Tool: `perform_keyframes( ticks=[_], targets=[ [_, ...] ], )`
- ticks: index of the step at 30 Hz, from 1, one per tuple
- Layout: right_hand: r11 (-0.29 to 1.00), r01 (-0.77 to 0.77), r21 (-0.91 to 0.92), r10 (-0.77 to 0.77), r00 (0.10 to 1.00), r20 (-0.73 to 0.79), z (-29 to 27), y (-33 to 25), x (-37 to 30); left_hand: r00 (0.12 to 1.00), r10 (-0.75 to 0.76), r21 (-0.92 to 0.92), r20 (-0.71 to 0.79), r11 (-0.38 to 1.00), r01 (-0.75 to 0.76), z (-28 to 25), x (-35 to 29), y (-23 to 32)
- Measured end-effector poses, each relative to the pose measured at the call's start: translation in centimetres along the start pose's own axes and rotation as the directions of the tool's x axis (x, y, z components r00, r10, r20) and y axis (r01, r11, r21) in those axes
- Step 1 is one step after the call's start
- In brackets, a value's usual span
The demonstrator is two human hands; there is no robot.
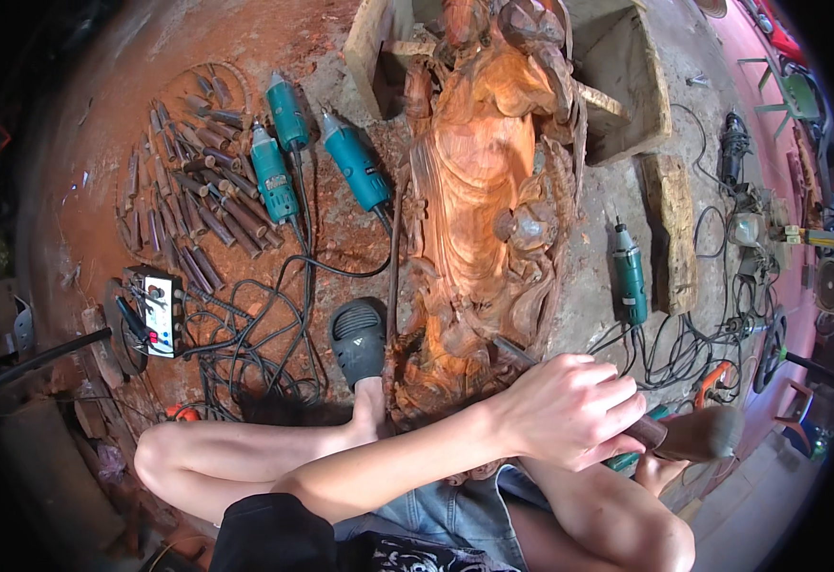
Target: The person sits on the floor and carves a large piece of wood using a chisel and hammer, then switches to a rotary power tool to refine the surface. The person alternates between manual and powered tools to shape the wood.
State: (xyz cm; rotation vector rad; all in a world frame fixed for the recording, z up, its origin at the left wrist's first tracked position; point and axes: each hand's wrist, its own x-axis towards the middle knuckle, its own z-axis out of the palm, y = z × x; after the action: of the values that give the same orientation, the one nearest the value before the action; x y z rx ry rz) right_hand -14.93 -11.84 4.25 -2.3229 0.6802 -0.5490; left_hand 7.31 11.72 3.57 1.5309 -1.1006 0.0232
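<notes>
My left hand [574, 405] is closed around a chisel [644, 432] with a brown wooden handle, its thin dark shank [514, 351] pointing toward a carved wooden figure [469, 181]. The figure lies lengthwise in front of me, showing orange-brown folds and rounded shapes. Close to the handle's end is a tapered brown mallet [708, 435]; what holds it is hidden. My right arm and hand do not show. A patch of bare skin [660, 473] under the mallet is too covered to identify.
Teal power tools [356, 162] lie left of the figure, another [630, 274] right. Many brown-handled chisels [212, 176] are heaped at the left. Tangled cables [245, 329] trail from a control box [160, 315]. Wooden frames [627, 91] flank the far end; a rough wood block [672, 234] stands right.
</notes>
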Motion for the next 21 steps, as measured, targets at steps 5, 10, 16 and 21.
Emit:
perform_keyframes(
  ticks=[5, 10, 16, 21],
  targets=[
    [0.998, -0.041, 0.051, 0.041, 0.999, 0.003, 1.1, 0.7, -0.3, 1.0, -0.004, 0.047, 0.029, 0.999, 0.003, -0.5, 0.2, -0.1],
    [0.994, -0.071, 0.078, 0.071, 0.997, 0.007, 2.1, 1.3, -0.6, 0.999, -0.007, 0.07, 0.043, 0.998, 0.004, -0.8, 0.5, -0.6],
    [0.988, -0.116, 0.101, 0.116, 0.993, 0.005, 2.7, 1.4, -1.3, 0.998, -0.009, 0.057, 0.068, 0.998, 0.005, -1.0, 0.2, -0.6],
    [0.98, -0.157, 0.121, 0.156, 0.988, 0.013, 3.7, 1.2, -1.8, 0.996, 0.003, 0.015, 0.087, 1.0, -0.004, -1.3, 0.0, -0.6]
  ],
)
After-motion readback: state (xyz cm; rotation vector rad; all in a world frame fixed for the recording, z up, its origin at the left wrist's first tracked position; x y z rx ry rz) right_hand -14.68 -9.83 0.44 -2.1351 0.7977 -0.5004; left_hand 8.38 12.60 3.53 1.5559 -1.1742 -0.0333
